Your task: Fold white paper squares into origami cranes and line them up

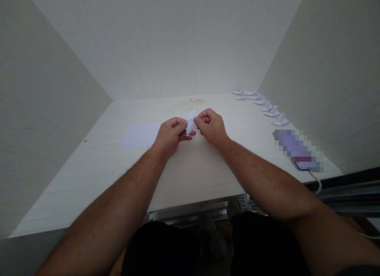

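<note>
Holding a small folded paper piece (190, 123) just right of the flat white sheet (141, 134), low over the table (190, 181). Pinched from both sides: left hand (170, 135) closed on its left edge with thumb and fingers curled in, right hand (211, 127) clamped on its right edge the same way. Can't make out the actual fold or shape, with most of it hidden behind the knuckles and only a white sliver poking up between the fists. Honestly can't tell whether it's touching the tabletop or held just off it either.

Well right of the sheet and farther back, along the side wall: a row of little folded paper pieces (267, 106), too small and pale to count properly. Also right of the sheet but nearer than that row: a pixelated flat object (297, 149), no telling what, with a white cable (316, 184) running off its near end and dropping past the table edge. Behind the sheet and a bit right: a faint yellowish stain (191, 102). Left of the sheet: a tiny red speck (85, 140), way too small to identify. Forearms cut off by the bottom of the frame.
</note>
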`<state>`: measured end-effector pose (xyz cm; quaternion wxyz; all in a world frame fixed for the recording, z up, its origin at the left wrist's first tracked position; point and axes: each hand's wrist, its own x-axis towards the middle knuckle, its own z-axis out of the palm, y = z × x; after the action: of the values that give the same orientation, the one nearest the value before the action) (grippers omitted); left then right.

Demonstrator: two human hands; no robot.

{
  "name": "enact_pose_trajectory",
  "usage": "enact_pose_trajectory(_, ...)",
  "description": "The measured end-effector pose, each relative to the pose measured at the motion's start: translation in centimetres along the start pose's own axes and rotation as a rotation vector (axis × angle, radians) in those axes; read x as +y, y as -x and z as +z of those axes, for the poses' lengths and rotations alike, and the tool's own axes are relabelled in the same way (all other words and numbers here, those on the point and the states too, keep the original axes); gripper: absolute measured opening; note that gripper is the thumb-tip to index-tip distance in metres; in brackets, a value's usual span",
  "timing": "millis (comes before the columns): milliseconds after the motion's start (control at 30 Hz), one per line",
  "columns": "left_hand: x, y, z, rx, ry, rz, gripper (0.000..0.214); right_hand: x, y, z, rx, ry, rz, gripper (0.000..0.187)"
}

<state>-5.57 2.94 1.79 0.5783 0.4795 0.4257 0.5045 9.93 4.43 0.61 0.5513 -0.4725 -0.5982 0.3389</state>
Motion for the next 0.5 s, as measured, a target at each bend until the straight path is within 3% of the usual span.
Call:
enact_pose_trajectory(133, -0.08, -0.02, 0.04, -0.004, -0.020, 0.010, 0.026, 0.14, 0.02, 0.01, 0.072, 0.112, -0.089, 0.016)
enact_pose_trajectory(300, -0.25, -0.37, 0.03, 0.032, -0.001, 0.048, 0.018, 0.11, 0.21, -0.01, -0.023, 0.112, -0.205, 0.006)
enact_pose_trajectory(500, -0.50, -0.65, -0.09, 0.072, 0.013, 0.074, 0.013, 0.31, 0.12, -0.06, -0.061, 0.220, -0.268, 0.016)
